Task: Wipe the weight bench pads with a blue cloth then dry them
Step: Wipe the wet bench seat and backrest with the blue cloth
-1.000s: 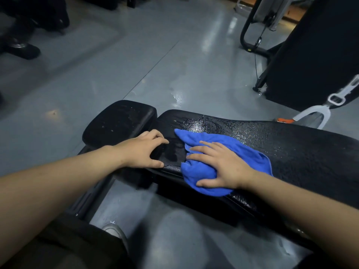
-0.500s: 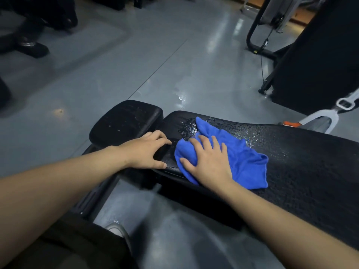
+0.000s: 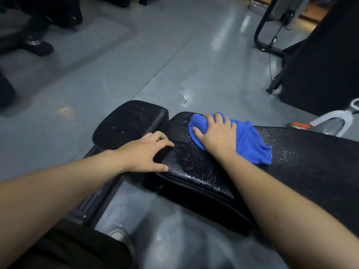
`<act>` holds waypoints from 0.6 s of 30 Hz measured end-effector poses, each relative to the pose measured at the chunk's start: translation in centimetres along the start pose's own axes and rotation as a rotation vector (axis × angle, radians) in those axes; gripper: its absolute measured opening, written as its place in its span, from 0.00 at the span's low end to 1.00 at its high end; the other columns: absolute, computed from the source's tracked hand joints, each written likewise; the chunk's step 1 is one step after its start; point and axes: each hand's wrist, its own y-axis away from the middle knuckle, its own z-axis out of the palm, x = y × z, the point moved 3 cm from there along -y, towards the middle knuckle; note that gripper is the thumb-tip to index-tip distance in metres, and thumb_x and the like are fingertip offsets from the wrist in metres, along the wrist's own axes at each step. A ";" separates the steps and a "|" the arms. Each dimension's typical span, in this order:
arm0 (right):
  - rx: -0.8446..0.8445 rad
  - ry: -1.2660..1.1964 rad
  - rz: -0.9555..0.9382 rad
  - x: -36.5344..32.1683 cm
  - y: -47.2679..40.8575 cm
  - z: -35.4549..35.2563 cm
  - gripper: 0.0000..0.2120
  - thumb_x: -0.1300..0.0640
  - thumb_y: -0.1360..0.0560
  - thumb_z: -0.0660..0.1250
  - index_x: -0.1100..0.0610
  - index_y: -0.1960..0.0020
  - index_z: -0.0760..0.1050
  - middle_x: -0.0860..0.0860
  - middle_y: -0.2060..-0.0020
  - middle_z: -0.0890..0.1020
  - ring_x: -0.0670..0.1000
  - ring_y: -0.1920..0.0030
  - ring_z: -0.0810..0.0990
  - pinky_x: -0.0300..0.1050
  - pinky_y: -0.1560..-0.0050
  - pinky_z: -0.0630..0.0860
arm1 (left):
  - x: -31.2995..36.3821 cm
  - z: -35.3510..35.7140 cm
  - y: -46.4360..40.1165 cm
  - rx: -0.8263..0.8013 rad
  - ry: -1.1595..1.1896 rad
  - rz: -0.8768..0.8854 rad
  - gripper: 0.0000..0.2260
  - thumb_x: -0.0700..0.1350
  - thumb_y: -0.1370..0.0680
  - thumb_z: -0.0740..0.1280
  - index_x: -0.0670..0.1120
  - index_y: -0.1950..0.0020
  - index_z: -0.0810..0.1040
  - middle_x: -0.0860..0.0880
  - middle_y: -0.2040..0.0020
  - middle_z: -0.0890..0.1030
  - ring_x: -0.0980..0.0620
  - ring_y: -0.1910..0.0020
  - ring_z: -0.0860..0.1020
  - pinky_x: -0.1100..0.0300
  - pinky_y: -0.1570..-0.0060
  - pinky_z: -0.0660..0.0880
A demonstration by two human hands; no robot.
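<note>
A black weight bench fills the lower middle: a long back pad [image 3: 303, 164], wet and glistening with droplets, and a smaller seat pad [image 3: 130, 121] to its left. A blue cloth [image 3: 250, 142] lies bunched on the far left end of the long pad. My right hand [image 3: 215, 134] presses flat on the cloth with fingers spread. At the gap between the two pads my left hand [image 3: 145, 154] rests on the long pad's near left corner, fingers bent over its edge and thumb along the front.
Grey glossy floor surrounds the bench, with a wet patch [image 3: 184, 98] just beyond it. Black machine frames [image 3: 268, 41] and a dark block stand at the right. A white and orange handle [image 3: 330, 121] lies behind the bench. My shoe [image 3: 122, 237] is below.
My right hand has pushed the blue cloth away from me, from the pad's near edge to its far left end. My left hand has kept its place.
</note>
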 end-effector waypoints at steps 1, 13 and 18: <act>-0.004 0.013 0.057 -0.7 0.7 0.1 0.32 0.31 0.25 0.55 0.51 0.31 0.71 0.54 0.34 0.74 0.64 0.34 0.71 0.63 0.35 0.66 | 0.0 0.0 0.0 0.001 0.006 0.000 0.32 0.62 0.27 0.69 0.60 0.26 0.62 0.63 0.32 0.60 0.62 0.33 0.61 0.57 0.43 0.72; -0.207 -0.276 -0.746 0.0 0.5 -1.4 0.32 0.30 0.29 0.62 0.45 0.30 0.72 0.45 0.31 0.74 0.51 0.29 0.71 0.53 0.30 0.67 | -2.7 0.5 1.4 -0.002 0.039 -0.019 0.32 0.61 0.27 0.69 0.62 0.26 0.61 0.64 0.31 0.59 0.60 0.34 0.64 0.52 0.40 0.74; -0.073 -0.093 -0.250 -3.0 -2.8 0.8 0.33 0.29 0.27 0.57 0.47 0.30 0.71 0.50 0.33 0.75 0.58 0.34 0.73 0.57 0.34 0.68 | -3.0 0.5 1.4 0.008 0.040 -0.019 0.31 0.61 0.27 0.69 0.63 0.26 0.62 0.64 0.31 0.60 0.60 0.33 0.65 0.52 0.41 0.74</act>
